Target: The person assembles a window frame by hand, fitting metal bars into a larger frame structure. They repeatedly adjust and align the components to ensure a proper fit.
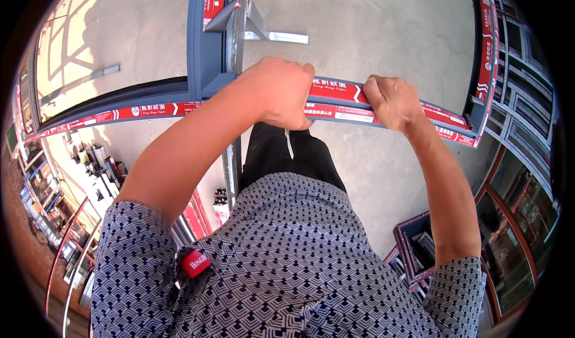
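Observation:
A large dark grey metal window frame (206,86) lies across in front of me, with red printed film stuck along its near rail. My left hand (281,92) is closed over that rail, just right of where an upright bar meets it. Farther right, my right hand (392,101) has its fingers curled over the same rail. Between the two hands a stretch of red film (338,88) shows. Both hands hide the parts of the rail beneath them, and the left fingertips are mostly out of sight.
A grey steel bar (235,170) runs under the frame toward me. Pale concrete floor (371,32) shows through the opening. Stacked frame profiles (521,104) stand at the right, beside a brown-framed glass panel (506,242). Various parts (99,170) crowd the left side.

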Demonstrator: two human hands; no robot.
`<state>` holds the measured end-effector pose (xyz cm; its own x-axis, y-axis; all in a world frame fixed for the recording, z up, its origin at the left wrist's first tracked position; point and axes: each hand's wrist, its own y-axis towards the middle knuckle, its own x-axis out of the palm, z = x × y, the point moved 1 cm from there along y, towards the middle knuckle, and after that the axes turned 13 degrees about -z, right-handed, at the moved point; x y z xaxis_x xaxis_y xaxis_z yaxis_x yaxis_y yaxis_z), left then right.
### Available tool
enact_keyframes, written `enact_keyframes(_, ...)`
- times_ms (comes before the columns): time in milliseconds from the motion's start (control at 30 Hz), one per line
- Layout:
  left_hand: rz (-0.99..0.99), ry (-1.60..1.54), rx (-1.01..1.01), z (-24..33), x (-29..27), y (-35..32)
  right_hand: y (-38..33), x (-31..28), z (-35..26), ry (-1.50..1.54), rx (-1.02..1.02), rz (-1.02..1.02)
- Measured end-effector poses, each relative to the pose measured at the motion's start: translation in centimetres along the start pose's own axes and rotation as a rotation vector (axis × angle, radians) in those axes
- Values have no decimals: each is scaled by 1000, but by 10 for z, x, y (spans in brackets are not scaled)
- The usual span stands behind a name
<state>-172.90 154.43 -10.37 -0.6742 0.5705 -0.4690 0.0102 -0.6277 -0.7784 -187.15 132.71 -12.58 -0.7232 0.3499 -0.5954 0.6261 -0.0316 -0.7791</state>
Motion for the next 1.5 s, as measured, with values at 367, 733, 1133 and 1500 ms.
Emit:
enact_keyframes(367,-9,-7,-5,1,-1,-2,-29,17,6,94,-335,540)
enact_keyframes(733,156,50,51,37,10,17,-23,30,9,25,-369,690)
enact_keyframes(1133,77,-21,20,43,0,25,-28,46,29,35,-363,742)
enact_keyframes(1500,82,13,21,21,-1,29,-36,52,85,20,-173,609)
